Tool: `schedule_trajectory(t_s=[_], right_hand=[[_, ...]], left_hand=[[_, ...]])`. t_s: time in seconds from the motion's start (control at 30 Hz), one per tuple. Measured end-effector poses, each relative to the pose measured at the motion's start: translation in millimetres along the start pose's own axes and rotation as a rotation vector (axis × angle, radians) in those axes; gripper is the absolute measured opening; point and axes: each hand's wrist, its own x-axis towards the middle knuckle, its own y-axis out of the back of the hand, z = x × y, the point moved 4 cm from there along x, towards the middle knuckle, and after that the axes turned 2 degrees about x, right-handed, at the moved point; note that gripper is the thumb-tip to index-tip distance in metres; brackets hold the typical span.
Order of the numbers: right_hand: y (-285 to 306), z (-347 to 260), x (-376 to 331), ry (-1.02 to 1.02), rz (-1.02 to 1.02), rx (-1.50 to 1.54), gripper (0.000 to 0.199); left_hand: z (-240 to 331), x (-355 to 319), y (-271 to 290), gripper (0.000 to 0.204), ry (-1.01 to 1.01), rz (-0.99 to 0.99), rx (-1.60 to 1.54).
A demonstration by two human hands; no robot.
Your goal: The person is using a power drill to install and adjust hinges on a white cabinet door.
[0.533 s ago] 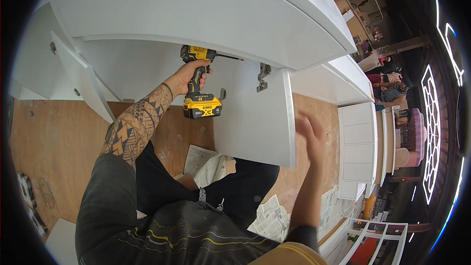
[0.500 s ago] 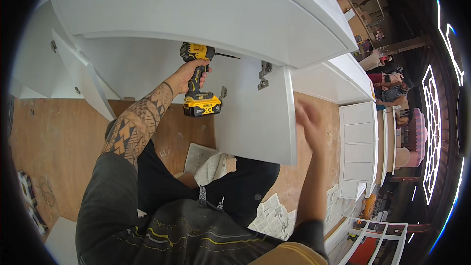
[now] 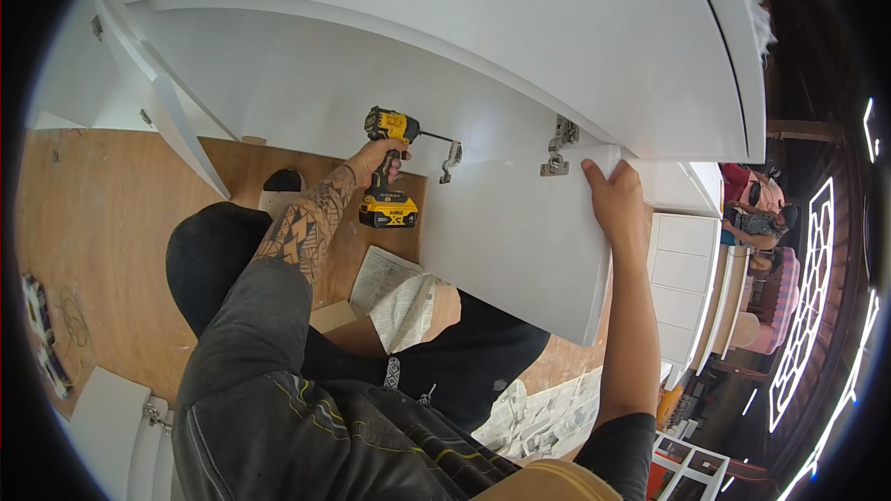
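My left hand (image 3: 376, 165) grips a yellow and black cordless drill (image 3: 388, 172) by its handle. Its bit points right at a metal hinge (image 3: 450, 160) on a white cabinet door (image 3: 520, 241). My right hand (image 3: 613, 199) holds the door's upper right corner, close to a second metal hinge (image 3: 559, 146). The door stands open from a white cabinet (image 3: 445, 46) that fills the upper view.
Folded paper instruction sheets (image 3: 394, 292) lie on my lap and more paper (image 3: 543, 413) lies on the wooden floor (image 3: 83, 260). Another white door (image 3: 181, 130) stands open at left. A white panel with a hinge (image 3: 116, 427) lies at lower left. Another person (image 3: 756, 213) sits at far right.
My right hand rose from mid-air and took hold of the door's corner. The drill moved right toward the hinge, and the view came closer to the cabinet.
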Motion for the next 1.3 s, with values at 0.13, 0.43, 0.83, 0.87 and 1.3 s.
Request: schedule_trajectory(t_s=[0.13, 0.43, 0.83, 0.87, 1.3], right_hand=[[4.3, 8.5, -1.2, 0.000, 0.037, -0.034, 0.050], [6.3, 9.5, 3.8, 0.058, 0.108, -0.114, 0.051], [7.5, 11.1, 4.9, 0.019, 0.057, -0.116, 0.056], [6.6, 13.1, 5.5, 0.031, 0.049, -0.118, 0.056], [8.6, 15.4, 5.0, 0.041, 0.054, -0.115, 0.053]], left_hand=[[-16.3, 14.4, 3.7, 0.024, 0.064, -0.042, -0.053], [-35.4, 30.4, 3.3, 0.022, 0.146, -0.072, -0.125], [-37.6, 30.1, 0.2, 0.019, 0.165, -0.070, -0.142], [-38.3, 30.4, 0.6, 0.019, 0.171, -0.066, -0.139], [-38.6, 38.9, 4.0, 0.021, 0.184, -0.066, -0.165]])
